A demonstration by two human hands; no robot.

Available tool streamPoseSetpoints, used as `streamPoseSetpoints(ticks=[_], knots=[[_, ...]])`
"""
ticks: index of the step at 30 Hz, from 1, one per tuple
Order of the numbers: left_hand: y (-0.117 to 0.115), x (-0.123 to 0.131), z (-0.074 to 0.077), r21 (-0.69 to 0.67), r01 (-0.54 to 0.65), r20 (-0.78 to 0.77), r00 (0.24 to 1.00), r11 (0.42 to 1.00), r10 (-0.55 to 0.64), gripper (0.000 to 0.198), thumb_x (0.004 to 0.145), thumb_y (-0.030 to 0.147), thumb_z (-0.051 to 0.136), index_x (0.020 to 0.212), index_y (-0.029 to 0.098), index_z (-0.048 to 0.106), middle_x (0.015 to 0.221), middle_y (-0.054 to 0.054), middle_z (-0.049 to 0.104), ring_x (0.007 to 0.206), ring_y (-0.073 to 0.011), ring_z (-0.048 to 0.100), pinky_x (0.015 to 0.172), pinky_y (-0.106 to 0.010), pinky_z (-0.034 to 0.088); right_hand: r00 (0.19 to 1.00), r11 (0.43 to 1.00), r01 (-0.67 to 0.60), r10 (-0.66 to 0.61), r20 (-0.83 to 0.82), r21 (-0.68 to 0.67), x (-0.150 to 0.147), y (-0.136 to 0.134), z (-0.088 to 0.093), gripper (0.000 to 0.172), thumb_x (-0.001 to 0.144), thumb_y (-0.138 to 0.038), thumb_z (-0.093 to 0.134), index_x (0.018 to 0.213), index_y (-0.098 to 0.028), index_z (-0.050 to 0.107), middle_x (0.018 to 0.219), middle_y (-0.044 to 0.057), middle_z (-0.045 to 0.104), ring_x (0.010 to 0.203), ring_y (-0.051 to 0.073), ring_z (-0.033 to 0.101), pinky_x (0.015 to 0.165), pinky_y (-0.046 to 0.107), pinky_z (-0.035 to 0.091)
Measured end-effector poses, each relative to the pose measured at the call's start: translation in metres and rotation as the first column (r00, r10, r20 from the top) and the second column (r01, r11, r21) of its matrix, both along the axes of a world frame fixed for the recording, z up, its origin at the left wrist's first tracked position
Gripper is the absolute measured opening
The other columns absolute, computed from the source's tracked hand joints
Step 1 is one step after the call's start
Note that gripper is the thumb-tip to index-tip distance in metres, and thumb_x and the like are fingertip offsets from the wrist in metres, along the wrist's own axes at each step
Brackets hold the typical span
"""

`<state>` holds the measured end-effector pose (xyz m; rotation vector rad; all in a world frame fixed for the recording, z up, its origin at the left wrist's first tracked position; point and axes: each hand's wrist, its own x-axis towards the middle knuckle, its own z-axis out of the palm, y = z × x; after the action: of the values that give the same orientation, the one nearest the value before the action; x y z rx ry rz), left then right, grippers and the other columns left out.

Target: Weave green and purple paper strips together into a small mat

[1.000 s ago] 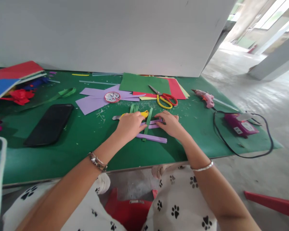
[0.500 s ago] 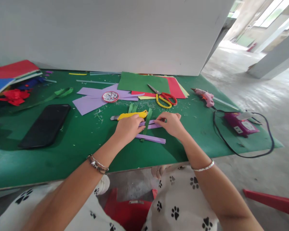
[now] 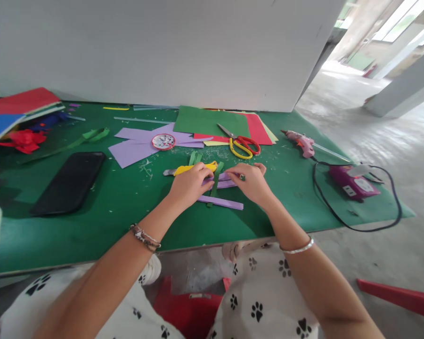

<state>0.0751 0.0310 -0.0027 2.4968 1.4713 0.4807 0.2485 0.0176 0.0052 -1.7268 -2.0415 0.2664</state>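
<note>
My left hand (image 3: 191, 184) is closed on a purple paper strip (image 3: 227, 183), its fingertips near the strip's left part. Pinched by my right hand (image 3: 250, 180) is the right part of the purple strips, low over the table. A green paper strip (image 3: 216, 179) crosses the purple ones between my hands. Nearer to me lies another purple strip (image 3: 222, 203), flat on the table. A yellow utility knife (image 3: 183, 169) with its blade out sits just beyond my left hand, beside short green strips (image 3: 195, 157).
Scissors (image 3: 243, 145) lie on green paper (image 3: 212, 121). A round dish (image 3: 163, 141) rests on purple paper (image 3: 134, 153). To the left is a black phone (image 3: 70, 183); to the right, a pink glue gun (image 3: 303, 142) and a corded purple power socket (image 3: 353, 180).
My fingers have shifted slightly around the purple strips, and the far purple strip sits a little higher near my right fingertips. The view has moved slightly.
</note>
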Motion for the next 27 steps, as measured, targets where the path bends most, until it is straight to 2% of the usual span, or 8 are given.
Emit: streamPoseSetpoints(ticks=[7, 12, 14, 18, 23, 27], knots=[[0.0018, -0.0002, 0.0003, -0.014, 0.025, 0.042, 0.999, 1.0, -0.024, 0.007, 0.079, 0.021, 0.056, 0.076, 0.019, 0.062, 0.086, 0.0, 0.066, 0.072, -0.0146, 0.06, 0.057, -0.023, 0.039, 1.0, 1.0, -0.013, 0.013, -0.017, 0.025, -0.0006, -0.0006, -0.0021, 0.017, 0.081, -0.02, 0.051, 0.075, -0.024, 0.067, 0.085, 0.001, 0.066, 0.075, 0.016, 0.056, 0.089, 0.042, 0.02], [0.0009, -0.0006, 0.0002, 0.01, 0.029, 0.008, 1.0, 1.0, -0.029, 0.007, 0.079, 0.023, 0.057, 0.082, 0.02, 0.063, 0.088, -0.001, 0.067, 0.075, -0.0167, 0.062, 0.054, -0.023, 0.038, 0.994, 0.998, -0.053, 0.054, -0.098, 0.017, 0.0004, 0.0016, -0.0049, 0.012, 0.076, -0.014, 0.054, 0.076, -0.02, 0.064, 0.081, 0.002, 0.064, 0.073, 0.016, 0.056, 0.081, 0.036, 0.034], [0.0008, -0.0005, 0.0, 0.001, 0.028, 0.009, 1.0, 1.0, -0.028, 0.007, 0.079, 0.022, 0.056, 0.082, 0.02, 0.062, 0.087, -0.001, 0.067, 0.076, -0.0171, 0.062, 0.053, -0.023, 0.037, 0.984, 0.997, -0.08, 0.081, -0.157, 0.016, 0.001, 0.0027, -0.0058, 0.017, 0.072, -0.008, 0.054, 0.08, -0.019, 0.063, 0.083, 0.003, 0.063, 0.075, 0.016, 0.056, 0.077, 0.032, 0.038], [0.0024, -0.0001, -0.0018, -0.052, 0.032, 0.117, 0.993, 0.998, -0.026, 0.005, 0.079, 0.018, 0.054, 0.076, 0.018, 0.058, 0.081, 0.0, 0.065, 0.07, -0.0142, 0.059, 0.053, -0.022, 0.036, 0.972, 0.996, -0.09, 0.087, -0.216, -0.002, 0.0017, 0.0044, -0.0067, 0.023, 0.067, -0.004, 0.055, 0.085, -0.016, 0.063, 0.081, 0.003, 0.063, 0.072, 0.014, 0.056, 0.072, 0.028, 0.042], [0.0068, -0.0001, -0.0061, -0.146, 0.075, 0.25, 0.968, 0.986, -0.037, 0.006, 0.078, 0.014, 0.052, 0.073, 0.017, 0.054, 0.067, 0.002, 0.06, 0.056, -0.0109, 0.054, 0.051, -0.021, 0.035, 0.962, 0.997, -0.062, 0.051, -0.268, -0.033, 0.0013, 0.0044, -0.0065, 0.017, 0.065, -0.01, 0.057, 0.079, -0.017, 0.063, 0.075, 0.001, 0.063, 0.067, 0.013, 0.055, 0.068, 0.028, 0.042], [0.009, -0.0006, -0.0089, -0.177, 0.112, 0.33, 0.943, 0.978, -0.049, 0.009, 0.078, 0.01, 0.048, 0.081, 0.016, 0.053, 0.071, 0.001, 0.059, 0.055, -0.0094, 0.052, 0.051, -0.02, 0.038, 0.955, 0.997, -0.053, 0.034, -0.293, -0.058, 0.0011, 0.004, -0.005, 0.013, 0.064, -0.011, 0.057, 0.074, -0.018, 0.061, 0.073, 0.0, 0.063, 0.066, 0.013, 0.054, 0.066, 0.027, 0.042]])
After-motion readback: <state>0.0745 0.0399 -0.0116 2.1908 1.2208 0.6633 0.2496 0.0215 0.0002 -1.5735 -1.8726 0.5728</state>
